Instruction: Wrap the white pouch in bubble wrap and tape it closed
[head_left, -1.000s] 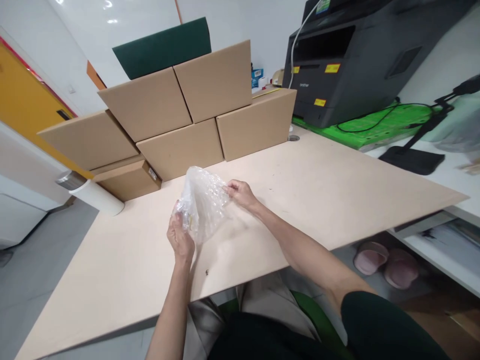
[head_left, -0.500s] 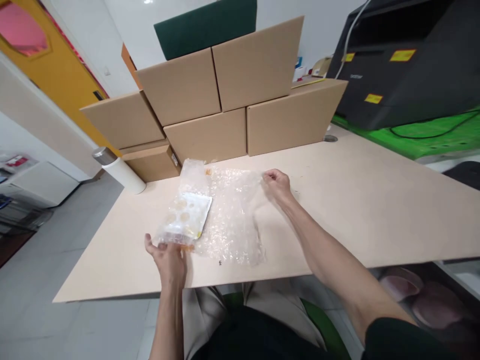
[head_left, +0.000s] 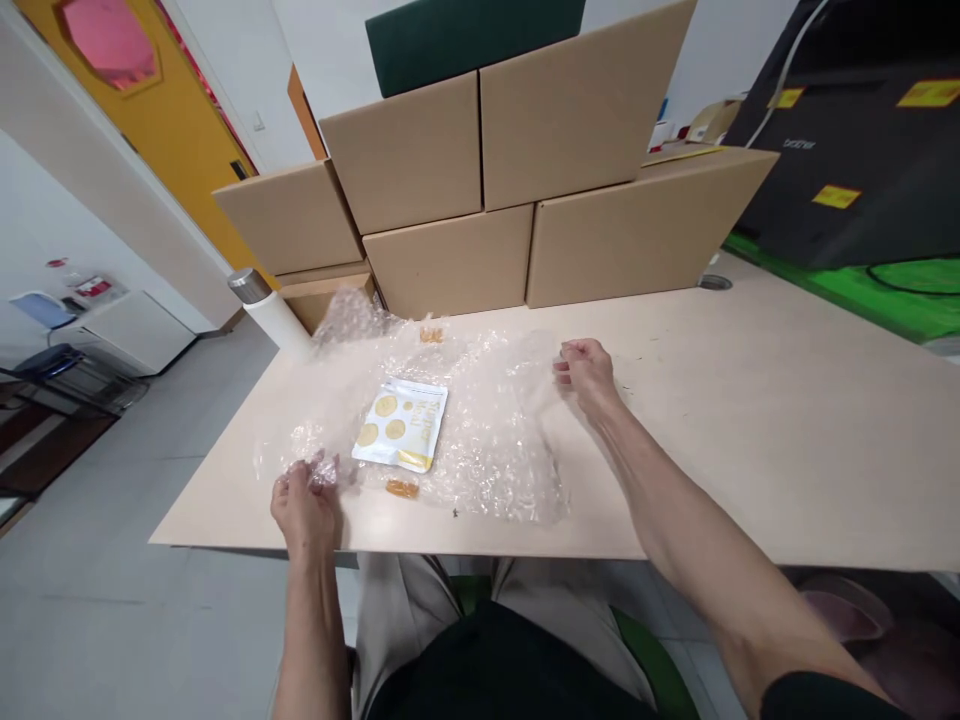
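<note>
Left hand: here it is, left hand (head_left: pixel 304 508) down by the surface's near-left corner, fingers closed on a bunched bit of wrap.
Right hand: over to the right hand (head_left: pixel 589 372), well in from the near edge, thumb and fingers pinched together on the right side of the sheet.
Bubble wrap: and the clear bubble wrap (head_left: pixel 502 430) lies spread between the two, running from near the left edge to the middle of the surface, its far-left part crumpled up in front of a low carton (head_left: pixel 322 298).
Pouch: centre stage, a white pouch (head_left: pixel 401 425) with yellow discs, flat on the wrap, left of the surface's middle, roughly halfway between near and far edges, apart from both hands.
Tape: two orange bits, one tape piece (head_left: pixel 402 488) toward the near edge, a second strip (head_left: pixel 431 335) toward the far edge.
Bottle: a white bottle (head_left: pixel 277 322) with a metal lid stands by the left edge.
Far edge: brown cartons (head_left: pixel 450 265) stacked along it, a dark green box (head_left: pixel 476 40) on top.
Surface: pale wooden tabletop (head_left: pixel 750 420), bare toward its right edge.
</note>
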